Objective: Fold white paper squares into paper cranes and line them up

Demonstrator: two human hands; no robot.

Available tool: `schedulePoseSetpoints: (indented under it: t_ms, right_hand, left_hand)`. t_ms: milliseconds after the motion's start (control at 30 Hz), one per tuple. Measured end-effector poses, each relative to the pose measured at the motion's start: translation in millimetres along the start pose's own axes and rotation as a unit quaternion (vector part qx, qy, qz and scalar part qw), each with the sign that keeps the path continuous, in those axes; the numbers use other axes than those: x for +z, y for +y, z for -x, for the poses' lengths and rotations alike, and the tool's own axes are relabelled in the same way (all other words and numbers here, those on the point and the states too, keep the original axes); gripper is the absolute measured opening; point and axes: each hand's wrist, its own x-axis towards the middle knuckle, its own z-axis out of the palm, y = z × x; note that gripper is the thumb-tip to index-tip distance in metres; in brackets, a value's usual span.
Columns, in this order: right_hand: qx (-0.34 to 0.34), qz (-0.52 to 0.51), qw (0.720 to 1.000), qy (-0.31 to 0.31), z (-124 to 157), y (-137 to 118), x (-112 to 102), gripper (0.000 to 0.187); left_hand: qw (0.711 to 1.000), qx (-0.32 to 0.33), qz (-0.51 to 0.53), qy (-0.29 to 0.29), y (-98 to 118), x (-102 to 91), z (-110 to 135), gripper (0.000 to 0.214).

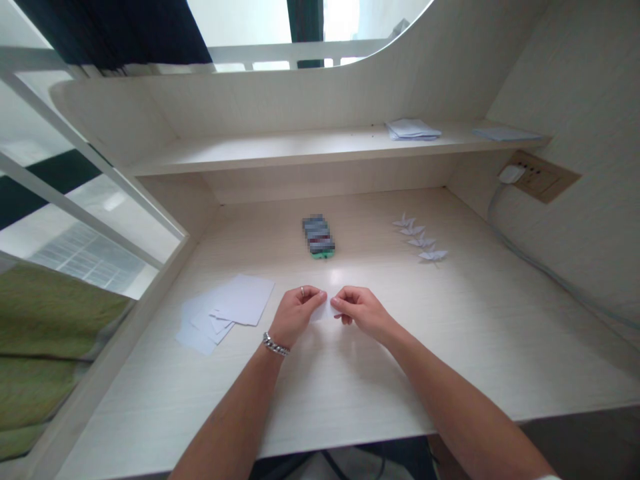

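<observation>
A small white piece of paper (321, 312) is held just above the desk between my two hands, partly hidden by the fingers. My left hand (296, 310) pinches its left side with thumb and forefinger; a ring and a chain bracelet are on that hand and wrist. On the other side my right hand (364, 311) is closed on the paper's right edge, thumb against forefinger. Several loose white sheets (245, 300) lie overlapping to the left of my left hand. Beyond my right hand, several folded paper cranes (433, 255) stand in a slanting row.
A phone (319, 235) with a green edge, its screen blurred, lies behind my hands. A shelf (280, 155) spans the back, bearing a paper stack (413, 129). A cable (543, 267) runs from the wall socket (543, 176) along the right side. White rails (95, 160) stand left.
</observation>
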Motion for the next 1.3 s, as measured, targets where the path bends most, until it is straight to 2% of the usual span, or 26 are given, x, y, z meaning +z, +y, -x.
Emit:
schedulePoseSetpoints:
  t_ms: [267,433,733,1067,1300]
  right_hand:
    - [-0.006,-0.022,1.0,0.002,-1.7,3.1,1.0,0.022]
    - [-0.002,-0.025,1.0,0.01,-1.7,1.4,1.1,0.026]
    - [0.007,-0.042,0.999,-0.002,-1.1,0.6,-5.0,0.023]
    - [0.019,-0.041,0.999,0.011,3.5,-11.4,-8.8,0.021]
    - [-0.001,-0.001,1.0,0.017,0.9,-4.2,-7.6,0.029]
  left_hand:
    - [1.0,0.004,0.002,0.015,-0.4,5.8,0.7,0.025]
    - [1.0,0.009,0.009,-0.008,-0.8,4.8,0.6,0.027]
    - [0.995,0.017,0.021,0.091,5.7,-10.8,-3.0,0.027]
    - [0.994,0.02,0.034,0.105,2.2,-12.9,-2.6,0.028]
    - [0.994,0.022,0.024,0.101,4.4,-11.2,-1.5,0.028]
